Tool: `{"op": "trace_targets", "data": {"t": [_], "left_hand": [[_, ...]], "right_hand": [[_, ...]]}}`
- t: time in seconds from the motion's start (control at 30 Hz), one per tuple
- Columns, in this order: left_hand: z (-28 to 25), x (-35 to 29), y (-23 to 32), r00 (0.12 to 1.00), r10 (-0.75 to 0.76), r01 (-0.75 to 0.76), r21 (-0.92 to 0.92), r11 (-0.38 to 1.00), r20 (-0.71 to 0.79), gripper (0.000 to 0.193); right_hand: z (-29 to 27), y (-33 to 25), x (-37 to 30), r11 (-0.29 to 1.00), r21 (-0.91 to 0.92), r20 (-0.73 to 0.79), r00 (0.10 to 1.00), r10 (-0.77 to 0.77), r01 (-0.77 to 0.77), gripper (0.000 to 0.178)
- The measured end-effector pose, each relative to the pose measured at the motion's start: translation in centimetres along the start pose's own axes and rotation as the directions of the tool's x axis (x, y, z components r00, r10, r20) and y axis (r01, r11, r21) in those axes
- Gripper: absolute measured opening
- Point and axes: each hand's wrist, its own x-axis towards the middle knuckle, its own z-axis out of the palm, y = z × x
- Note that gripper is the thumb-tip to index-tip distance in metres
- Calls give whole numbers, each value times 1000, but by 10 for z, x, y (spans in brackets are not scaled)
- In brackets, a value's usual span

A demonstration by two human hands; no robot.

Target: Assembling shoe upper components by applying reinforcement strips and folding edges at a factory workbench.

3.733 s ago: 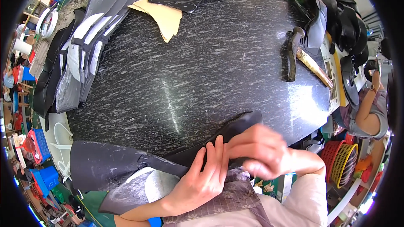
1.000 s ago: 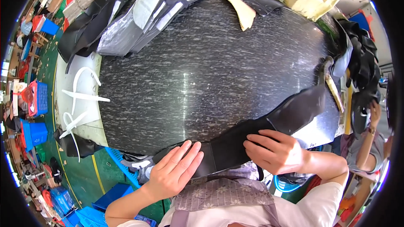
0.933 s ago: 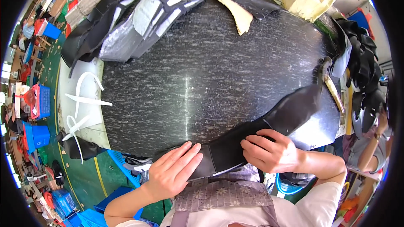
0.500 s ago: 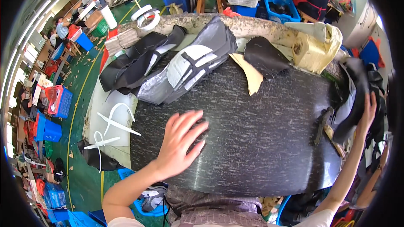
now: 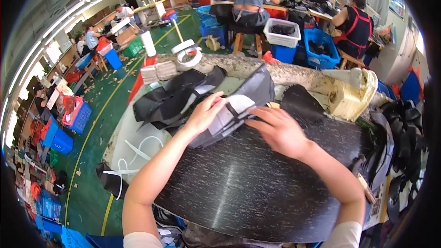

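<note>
My left hand (image 5: 206, 115) lies over the left side of a stack of dark grey cut pieces (image 5: 258, 85) with pale patches and dark straps. Its fingers are drawn together at the pale patch, gripping the upper layer as far as I can make out. At the stack's right edge is my right hand (image 5: 282, 133), slightly blurred, its fingers apart and nothing visible in them. Black cut pieces (image 5: 163, 93) lie left of the stack. A rounded black piece (image 5: 301, 103) rests to the right, beyond my right hand. Only a sliver of a tan piece shows between them.
The dark speckled work surface (image 5: 257, 193) curves toward me. A yellowish wrapped block (image 5: 351, 96) and white tape roll (image 5: 189, 57) stand along its far rim. White strips (image 5: 138, 151) lie left, dark pieces (image 5: 383, 142) right. Beyond are crates (image 5: 319, 48) and seated people.
My right hand has left the dark pieces at the far right and come over to the stack. My left hand has moved up onto the stack. The view has tilted upward.
</note>
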Motion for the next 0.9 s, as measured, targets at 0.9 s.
{"op": "trace_targets", "data": {"t": [0.9], "left_hand": [[-120, -191, 0, 902, 291, -400, 870, 289, 318, 13]], "right_hand": [[-10, -209, -133, 959, 103, 167, 955, 246, -265, 36]]}}
